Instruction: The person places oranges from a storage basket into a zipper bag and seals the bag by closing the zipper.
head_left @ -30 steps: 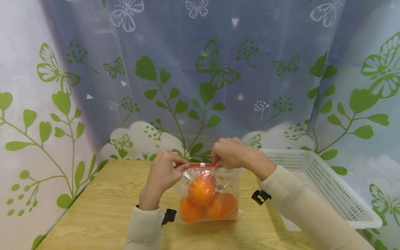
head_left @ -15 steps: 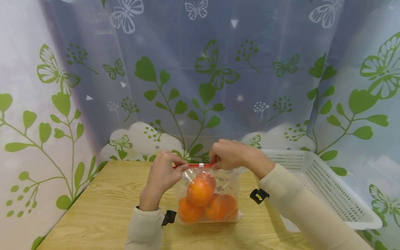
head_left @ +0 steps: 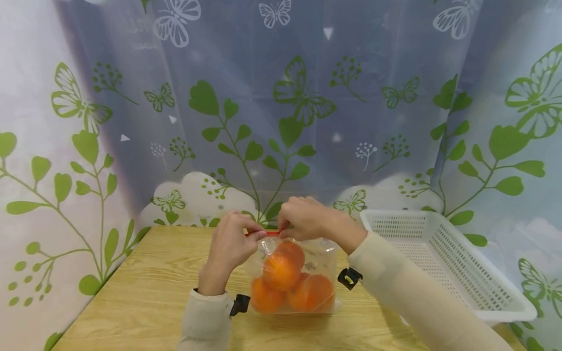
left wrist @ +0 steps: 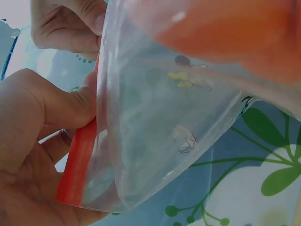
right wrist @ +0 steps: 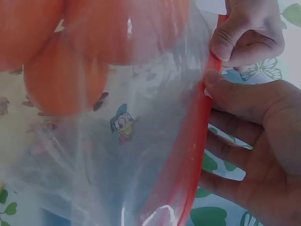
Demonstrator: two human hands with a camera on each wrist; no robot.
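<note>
A clear slider zip bag (head_left: 319, 253) with a red zip strip (head_left: 271, 233) stands on the table, several oranges (head_left: 283, 270) showing through its plastic. My left hand (head_left: 230, 246) pinches the strip's left end between thumb and fingers. Close beside it, my right hand (head_left: 307, 218) pinches the strip at the slider, which its fingers hide in the head view. A small pale bit of the slider (right wrist: 207, 91) shows under the right thumb in the right wrist view. In the left wrist view the strip's red end (left wrist: 75, 174) hangs past the left thumb.
A white slotted plastic basket (head_left: 478, 265) stands at the right of the wooden table (head_left: 153, 287). Behind and at both sides hangs a curtain (head_left: 246, 63) printed with leaves and butterflies.
My right hand has slid left along the red strip toward my left hand, covering the white slider that showed before. The left hand and the bag have hardly moved.
</note>
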